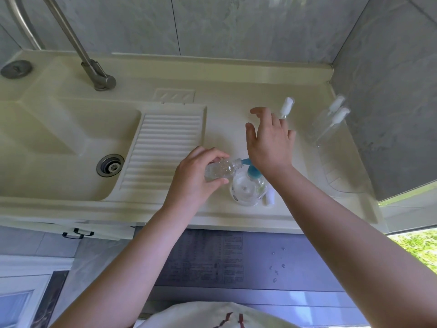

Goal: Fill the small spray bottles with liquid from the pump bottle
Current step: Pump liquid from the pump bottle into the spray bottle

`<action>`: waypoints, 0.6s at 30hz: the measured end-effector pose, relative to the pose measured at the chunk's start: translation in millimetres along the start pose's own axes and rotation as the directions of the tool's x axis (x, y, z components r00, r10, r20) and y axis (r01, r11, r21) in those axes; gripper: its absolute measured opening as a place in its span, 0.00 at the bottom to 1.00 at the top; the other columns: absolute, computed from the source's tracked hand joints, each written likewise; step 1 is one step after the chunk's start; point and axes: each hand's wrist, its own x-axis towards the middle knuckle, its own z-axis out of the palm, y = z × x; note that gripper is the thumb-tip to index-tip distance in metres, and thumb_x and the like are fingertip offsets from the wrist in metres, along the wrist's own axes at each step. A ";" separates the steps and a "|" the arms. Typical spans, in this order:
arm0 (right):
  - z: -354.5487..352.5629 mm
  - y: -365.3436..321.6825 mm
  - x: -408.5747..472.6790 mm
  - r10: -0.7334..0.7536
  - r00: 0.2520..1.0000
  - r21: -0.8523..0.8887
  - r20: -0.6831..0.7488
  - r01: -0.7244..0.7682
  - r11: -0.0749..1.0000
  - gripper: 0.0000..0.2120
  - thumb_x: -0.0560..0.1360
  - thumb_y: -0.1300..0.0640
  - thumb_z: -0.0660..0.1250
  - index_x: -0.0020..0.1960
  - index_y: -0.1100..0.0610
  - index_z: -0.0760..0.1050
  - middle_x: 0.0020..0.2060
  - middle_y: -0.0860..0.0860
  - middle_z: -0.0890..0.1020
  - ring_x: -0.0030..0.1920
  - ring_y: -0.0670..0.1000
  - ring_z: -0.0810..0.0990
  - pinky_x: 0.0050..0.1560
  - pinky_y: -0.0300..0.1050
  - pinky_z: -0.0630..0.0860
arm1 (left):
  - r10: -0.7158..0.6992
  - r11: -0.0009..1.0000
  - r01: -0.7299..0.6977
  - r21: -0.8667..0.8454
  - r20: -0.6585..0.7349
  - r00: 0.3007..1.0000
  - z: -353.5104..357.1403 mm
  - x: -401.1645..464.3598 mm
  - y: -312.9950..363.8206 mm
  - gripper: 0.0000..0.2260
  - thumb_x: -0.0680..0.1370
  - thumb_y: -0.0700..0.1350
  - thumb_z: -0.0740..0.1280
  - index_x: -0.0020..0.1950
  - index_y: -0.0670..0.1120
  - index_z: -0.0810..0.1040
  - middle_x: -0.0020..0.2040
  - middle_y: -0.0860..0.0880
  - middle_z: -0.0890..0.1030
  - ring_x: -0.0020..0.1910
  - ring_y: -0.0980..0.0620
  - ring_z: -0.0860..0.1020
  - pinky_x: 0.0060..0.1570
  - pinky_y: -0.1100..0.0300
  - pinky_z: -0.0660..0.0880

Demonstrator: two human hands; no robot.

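Note:
My left hand (196, 176) grips a small clear uncapped bottle (221, 168), tilted on its side with its open neck against the blue nozzle of the pump bottle (248, 189). The pump bottle is clear with a blue pump head and stands near the counter's front edge. My right hand (268, 140) has its fingers spread, and the heel of the palm presses down on the pump head. Beyond that hand stands another small spray bottle (286, 107) with a white top. Two more spray bottles (331, 121) stand at the far right. A small white cap (269, 198) lies right of the pump bottle.
A cream sink basin (71, 143) with a drain lies to the left, a ribbed washboard (163, 147) beside it. A metal faucet (94, 72) rises at the back. A clear plastic tray (343, 171) sits at the right near the wall.

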 end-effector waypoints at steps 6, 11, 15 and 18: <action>6.8 2.7 -4.0 -0.008 0.999 -0.052 0.036 0.010 0.999 0.16 0.82 0.50 0.56 0.69 0.49 0.68 0.63 0.49 0.77 0.64 0.56 0.69 0.52 0.49 0.57 | 0.007 1.000 -0.007 0.006 0.008 1.000 2.7 -1.1 -1.6 0.21 0.65 0.41 0.80 0.56 0.54 0.81 0.49 0.55 0.77 0.52 0.60 0.78 0.56 0.53 0.77; -1.9 0.1 1.5 0.009 0.999 -0.027 0.036 -0.008 1.000 0.17 0.82 0.49 0.57 0.69 0.49 0.67 0.64 0.49 0.76 0.65 0.57 0.69 0.56 0.51 0.60 | 0.009 1.000 -0.009 -0.005 -0.007 1.000 1.4 0.1 -1.6 0.21 0.65 0.40 0.80 0.55 0.53 0.81 0.49 0.54 0.77 0.52 0.59 0.78 0.57 0.53 0.77; 4.6 0.9 -4.1 0.015 0.999 -0.052 0.044 -0.013 0.999 0.16 0.82 0.49 0.56 0.69 0.48 0.68 0.63 0.49 0.77 0.64 0.56 0.70 0.56 0.51 0.60 | 0.005 1.000 -0.005 -0.031 0.003 1.000 3.6 -0.3 0.0 0.21 0.66 0.40 0.80 0.56 0.52 0.81 0.50 0.54 0.77 0.53 0.58 0.78 0.58 0.54 0.77; 0.3 -0.2 0.0 -0.002 0.999 -0.056 0.032 0.004 0.998 0.17 0.82 0.48 0.57 0.69 0.48 0.68 0.64 0.49 0.76 0.65 0.57 0.69 0.56 0.51 0.60 | 0.004 0.999 -0.004 -0.037 0.003 1.000 3.9 -0.6 0.2 0.21 0.66 0.39 0.80 0.56 0.52 0.81 0.50 0.54 0.77 0.53 0.58 0.78 0.58 0.54 0.77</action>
